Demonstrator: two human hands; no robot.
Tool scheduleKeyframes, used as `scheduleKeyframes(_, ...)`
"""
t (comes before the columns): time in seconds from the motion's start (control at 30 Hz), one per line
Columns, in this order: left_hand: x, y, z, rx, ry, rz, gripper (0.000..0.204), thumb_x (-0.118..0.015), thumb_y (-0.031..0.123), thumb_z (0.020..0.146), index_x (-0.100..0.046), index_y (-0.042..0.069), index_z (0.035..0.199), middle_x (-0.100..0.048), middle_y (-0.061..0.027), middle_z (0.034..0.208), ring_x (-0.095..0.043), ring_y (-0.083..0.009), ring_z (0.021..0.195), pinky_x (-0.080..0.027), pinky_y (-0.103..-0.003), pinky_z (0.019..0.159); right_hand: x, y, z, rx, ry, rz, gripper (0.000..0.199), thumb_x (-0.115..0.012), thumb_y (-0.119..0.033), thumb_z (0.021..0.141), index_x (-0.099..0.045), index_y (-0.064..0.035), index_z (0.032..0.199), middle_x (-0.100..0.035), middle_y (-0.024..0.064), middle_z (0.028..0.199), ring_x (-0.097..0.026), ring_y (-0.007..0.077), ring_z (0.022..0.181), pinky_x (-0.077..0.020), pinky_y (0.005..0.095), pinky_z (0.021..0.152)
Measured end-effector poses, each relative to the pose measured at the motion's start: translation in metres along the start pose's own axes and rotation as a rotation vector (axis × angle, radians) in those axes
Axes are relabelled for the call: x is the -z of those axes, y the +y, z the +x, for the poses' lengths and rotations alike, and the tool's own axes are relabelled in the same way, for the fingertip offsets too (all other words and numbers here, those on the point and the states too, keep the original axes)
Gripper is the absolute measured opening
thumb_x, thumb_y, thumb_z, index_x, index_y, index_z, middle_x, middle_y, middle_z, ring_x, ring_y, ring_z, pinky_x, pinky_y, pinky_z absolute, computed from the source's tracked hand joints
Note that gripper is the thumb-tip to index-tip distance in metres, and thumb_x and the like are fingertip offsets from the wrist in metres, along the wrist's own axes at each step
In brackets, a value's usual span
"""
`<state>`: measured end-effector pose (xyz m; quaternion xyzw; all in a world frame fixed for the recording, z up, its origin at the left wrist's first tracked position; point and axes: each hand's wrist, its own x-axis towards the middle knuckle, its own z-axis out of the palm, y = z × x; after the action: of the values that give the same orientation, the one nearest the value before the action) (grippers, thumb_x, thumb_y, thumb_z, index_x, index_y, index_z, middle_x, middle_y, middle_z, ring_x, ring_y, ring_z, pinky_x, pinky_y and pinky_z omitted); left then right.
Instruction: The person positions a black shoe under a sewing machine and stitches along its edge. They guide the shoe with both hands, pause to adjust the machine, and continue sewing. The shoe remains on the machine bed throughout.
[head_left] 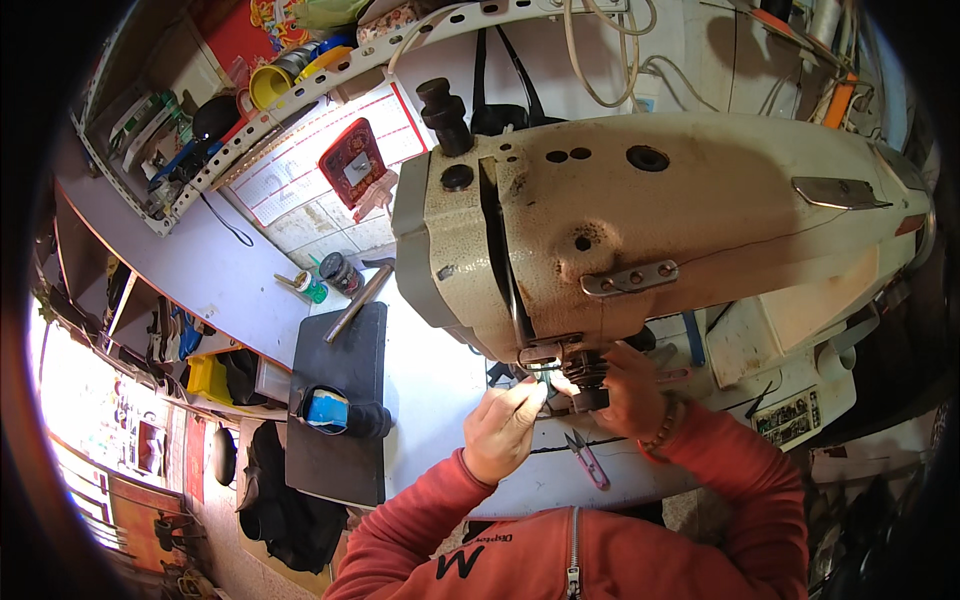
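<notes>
A large cream sewing machine (720, 200) fills the upper right of the view, its needle end above the white table. My left hand (500, 430) is closed in a pinch just left of the needle area. Whatever lies between its thumb and finger is too small to name; a greenish bit shows at the tips. Beside the dark tension knob (590, 398), my right hand (635, 395) reaches in under the machine head. Its fingertips are partly hidden by the metal parts. Pink-handled thread snips (592, 466) lie on the table between my forearms, blades pointing away.
A black board (345, 350) lies left on the table, bearing a hammer (357, 305) and a dark item with a blue patch (327, 410). Small jars (340, 273) stand behind. A metal-framed shelf (250, 125) holds clutter above. Right, a compartment tray (787, 420) holds small parts.
</notes>
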<state>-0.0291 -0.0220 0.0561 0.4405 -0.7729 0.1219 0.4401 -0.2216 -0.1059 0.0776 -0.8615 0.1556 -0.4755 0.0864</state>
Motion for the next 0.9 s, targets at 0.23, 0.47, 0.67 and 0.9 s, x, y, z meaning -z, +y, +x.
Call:
scheduleKeyframes(0.23, 0.003, -0.001, 0.002, 0.017, -0.024, -0.016, 0.045, -0.067, -0.010, 0.067, -0.070, 0.004, 0.109, -0.066, -0.0085, 0.104, -0.061, -0.0234, 0.077, -0.052, -0.031, 0.066, -0.003, -0.003, 0.000, 0.003, 0.003, -0.010, 0.019, -0.066, -0.012, 0.076, -0.068, -0.0065, 0.094, -0.059, 0.0030, 0.093, -0.059, 0.0206, 0.088, -0.0504, 0.0346, 0.080)
scheduleKeyframes(0.47, 0.003, 0.000, 0.004, 0.044, -0.024, -0.006, 0.045, -0.068, -0.010, 0.068, -0.070, 0.005, 0.110, -0.065, -0.0078, 0.103, -0.061, -0.0235, 0.078, -0.051, -0.032, 0.065, -0.003, -0.005, 0.001, 0.047, -0.006, -0.090, 0.019, -0.067, -0.013, 0.077, -0.068, -0.0055, 0.094, -0.059, 0.0031, 0.092, -0.058, 0.0203, 0.088, -0.0501, 0.0346, 0.081)
scheduleKeyframes(0.67, 0.001, 0.005, 0.000, 0.150, -0.014, -0.068, 0.039, -0.071, -0.010, 0.073, -0.070, 0.004, 0.109, -0.063, -0.0081, 0.101, -0.061, -0.0230, 0.078, -0.050, -0.031, 0.066, -0.002, -0.004, 0.002, -0.040, -0.037, -0.058, 0.018, -0.068, -0.013, 0.076, -0.067, -0.0089, 0.094, -0.057, 0.0037, 0.090, -0.058, 0.0216, 0.088, -0.0494, 0.0350, 0.078)
scheduleKeyframes(0.9, -0.008, 0.010, -0.012, 0.290, 0.124, -0.141, 0.032, -0.074, -0.009, 0.075, -0.070, 0.004, 0.104, -0.060, -0.0082, 0.091, -0.059, -0.0217, 0.076, -0.049, -0.029, 0.065, -0.014, 0.006, -0.012, -0.125, 0.102, 0.080, 0.031, -0.075, -0.008, 0.070, -0.064, -0.0125, 0.098, -0.056, 0.0088, 0.102, -0.056, 0.0302, 0.096, -0.0463, 0.0419, 0.083)
